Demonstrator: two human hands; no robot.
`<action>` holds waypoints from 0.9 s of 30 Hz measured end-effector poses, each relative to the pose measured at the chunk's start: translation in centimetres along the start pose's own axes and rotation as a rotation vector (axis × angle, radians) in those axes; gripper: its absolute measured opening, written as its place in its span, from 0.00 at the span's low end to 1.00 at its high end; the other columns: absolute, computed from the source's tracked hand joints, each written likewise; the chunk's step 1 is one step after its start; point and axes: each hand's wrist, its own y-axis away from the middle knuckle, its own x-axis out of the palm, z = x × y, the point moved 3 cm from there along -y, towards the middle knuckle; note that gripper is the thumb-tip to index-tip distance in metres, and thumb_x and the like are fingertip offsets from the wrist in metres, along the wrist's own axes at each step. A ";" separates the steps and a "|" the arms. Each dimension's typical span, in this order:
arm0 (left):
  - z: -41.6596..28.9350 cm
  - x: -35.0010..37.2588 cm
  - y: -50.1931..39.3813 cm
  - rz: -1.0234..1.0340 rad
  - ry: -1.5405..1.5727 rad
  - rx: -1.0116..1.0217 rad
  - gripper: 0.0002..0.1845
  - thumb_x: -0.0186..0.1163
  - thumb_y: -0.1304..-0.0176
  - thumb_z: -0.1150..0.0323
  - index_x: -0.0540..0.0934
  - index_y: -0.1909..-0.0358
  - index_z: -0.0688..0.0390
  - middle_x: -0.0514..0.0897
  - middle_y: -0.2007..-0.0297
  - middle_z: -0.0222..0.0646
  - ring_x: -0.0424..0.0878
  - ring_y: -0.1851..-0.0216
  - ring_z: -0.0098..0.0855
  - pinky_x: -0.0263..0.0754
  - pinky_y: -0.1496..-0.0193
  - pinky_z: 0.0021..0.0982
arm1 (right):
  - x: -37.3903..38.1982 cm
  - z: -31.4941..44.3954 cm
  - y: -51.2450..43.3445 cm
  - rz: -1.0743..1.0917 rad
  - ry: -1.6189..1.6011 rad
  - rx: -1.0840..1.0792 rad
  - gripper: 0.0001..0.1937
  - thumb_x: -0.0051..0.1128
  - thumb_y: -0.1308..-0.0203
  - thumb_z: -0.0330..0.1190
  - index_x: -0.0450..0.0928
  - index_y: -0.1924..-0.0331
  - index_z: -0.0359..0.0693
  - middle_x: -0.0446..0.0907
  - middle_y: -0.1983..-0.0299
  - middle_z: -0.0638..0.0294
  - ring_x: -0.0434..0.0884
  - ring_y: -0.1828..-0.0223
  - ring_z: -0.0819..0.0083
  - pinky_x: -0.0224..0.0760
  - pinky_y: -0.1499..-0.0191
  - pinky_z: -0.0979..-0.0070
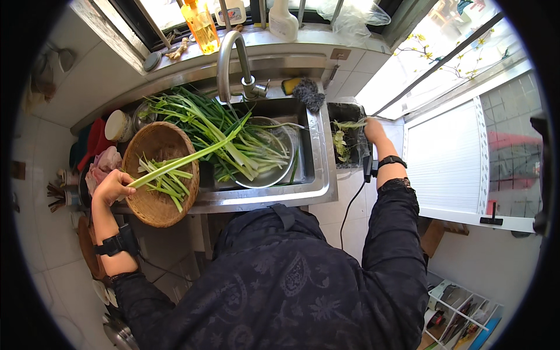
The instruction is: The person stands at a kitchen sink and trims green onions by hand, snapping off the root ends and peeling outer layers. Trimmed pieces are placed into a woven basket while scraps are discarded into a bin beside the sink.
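Observation:
My left hand [114,187] grips one end of a long celery stalk [188,162]. The stalk slants across a wicker basket [192,144] and its leafy end reaches over the sink. Short pieces of green stalk [175,186] lie inside the basket. In the sink, a heap of green onions and leafy celery [192,113] lies partly over a round metal basin [286,168] holding water. Over at the right, my right hand [374,130] is at the rim of a plastic-lined bin [350,162] with vegetable scraps [340,142]. A pale strand meets its fingers; whether they hold it is unclear.
A thin stream runs from the faucet [225,65]. A yellow sponge [289,86] and grey scourer [309,94] sit on the sink's back corner. Left of the basket are raw meat [105,164] and a red plastic container [94,142]. Bottles [284,22] line the windowsill.

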 end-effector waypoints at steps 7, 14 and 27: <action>-2.3 1.3 -1.0 -0.016 -0.154 0.106 0.05 0.66 0.57 0.80 0.80 0.76 0.67 0.76 0.82 0.25 0.70 0.79 0.17 0.65 0.75 0.22 | 2.8 8.0 2.4 -0.065 -0.188 -0.320 0.21 0.58 0.50 0.35 0.72 0.51 0.35 0.73 0.53 0.48 0.73 0.50 0.52 0.66 0.48 0.64; -2.5 1.6 -1.2 -0.076 -0.238 0.121 0.07 0.67 0.58 0.79 0.80 0.76 0.68 0.75 0.82 0.27 0.70 0.79 0.19 0.66 0.74 0.25 | 5.6 8.5 2.4 0.104 -0.363 -0.093 0.12 0.61 0.53 0.36 0.80 0.70 0.34 0.78 0.68 0.46 0.79 0.66 0.51 0.72 0.60 0.62; -0.3 -2.5 4.9 -0.382 -0.372 0.082 0.08 0.64 0.63 0.83 0.80 0.76 0.68 0.71 0.81 0.32 0.75 0.77 0.25 0.66 0.74 0.29 | 3.7 -6.0 5.9 -0.206 -0.451 0.807 0.12 0.50 0.41 0.32 0.77 0.72 0.28 0.81 0.78 0.51 0.82 0.81 0.61 0.75 0.77 0.73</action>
